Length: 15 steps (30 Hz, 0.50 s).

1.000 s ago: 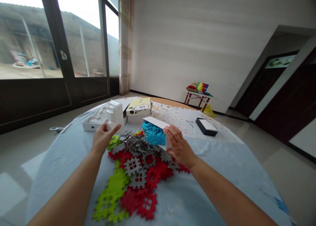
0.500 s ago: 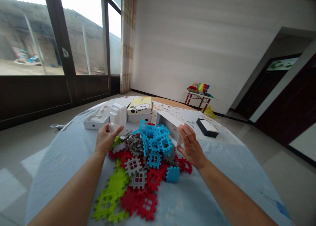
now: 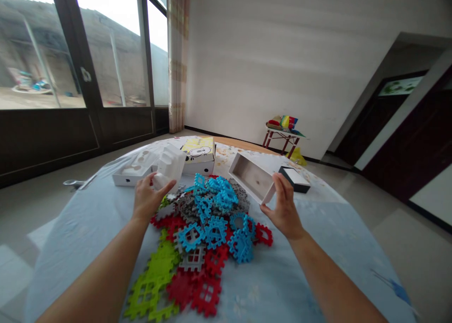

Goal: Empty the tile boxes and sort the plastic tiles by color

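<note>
My left hand [image 3: 150,196] grips a white moulded tray insert [image 3: 170,165], held tilted above the table at the left of the pile. In my right hand [image 3: 284,210] is a white open box [image 3: 252,177], pinched at its near right corner, with its bare inside facing me. Between the hands lies a heap of toothed plastic building tiles. Blue tiles [image 3: 216,231] are spread over the top and front, above grey tiles [image 3: 194,258], red tiles [image 3: 206,294] and lime-green tiles [image 3: 155,276].
Behind the left hand sits a white box with a moulded inlay [image 3: 132,172]. A yellow-lidded cartoon box [image 3: 199,149] stands at the back. Beyond the right hand lies a black-and-white box [image 3: 294,179]. A blue cloth [image 3: 282,285] covers the round table. A small side table [image 3: 282,134] stands by the wall.
The white box in my right hand has tipped so its inside faces me. The blue tiles, bunched high before, have slid down and spread toward the front of the heap.
</note>
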### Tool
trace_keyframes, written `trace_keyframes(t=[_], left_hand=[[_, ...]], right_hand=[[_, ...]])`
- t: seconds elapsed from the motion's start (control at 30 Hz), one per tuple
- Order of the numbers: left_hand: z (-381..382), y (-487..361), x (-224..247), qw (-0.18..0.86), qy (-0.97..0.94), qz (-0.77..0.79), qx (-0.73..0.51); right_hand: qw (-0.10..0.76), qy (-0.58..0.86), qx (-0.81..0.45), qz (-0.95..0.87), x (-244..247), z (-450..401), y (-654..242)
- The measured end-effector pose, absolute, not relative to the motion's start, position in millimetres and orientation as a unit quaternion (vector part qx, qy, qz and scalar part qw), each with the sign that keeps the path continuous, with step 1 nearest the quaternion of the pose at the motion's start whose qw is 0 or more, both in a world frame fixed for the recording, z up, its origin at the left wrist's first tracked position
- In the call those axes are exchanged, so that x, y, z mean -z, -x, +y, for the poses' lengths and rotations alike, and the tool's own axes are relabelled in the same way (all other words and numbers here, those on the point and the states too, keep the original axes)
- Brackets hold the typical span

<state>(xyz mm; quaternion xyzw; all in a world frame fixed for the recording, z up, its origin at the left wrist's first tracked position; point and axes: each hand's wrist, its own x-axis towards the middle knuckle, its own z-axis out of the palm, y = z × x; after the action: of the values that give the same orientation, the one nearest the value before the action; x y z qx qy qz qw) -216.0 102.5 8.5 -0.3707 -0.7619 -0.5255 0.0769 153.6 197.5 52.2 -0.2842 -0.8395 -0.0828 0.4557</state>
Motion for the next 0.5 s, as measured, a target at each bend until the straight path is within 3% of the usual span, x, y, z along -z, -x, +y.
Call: trace_keyframes(t=[0.23,0.5], left_hand=[[100,170,-52,0.154,0.533,-0.691,0.464],[111,132,-105,0.146,0.698,-0.622,0.323]], right_hand=[[0.488,0.295,-0.124,-0.812,-39,197,-145],[0.460,0.272,-0.172,-0.828,-39,197,-150]])
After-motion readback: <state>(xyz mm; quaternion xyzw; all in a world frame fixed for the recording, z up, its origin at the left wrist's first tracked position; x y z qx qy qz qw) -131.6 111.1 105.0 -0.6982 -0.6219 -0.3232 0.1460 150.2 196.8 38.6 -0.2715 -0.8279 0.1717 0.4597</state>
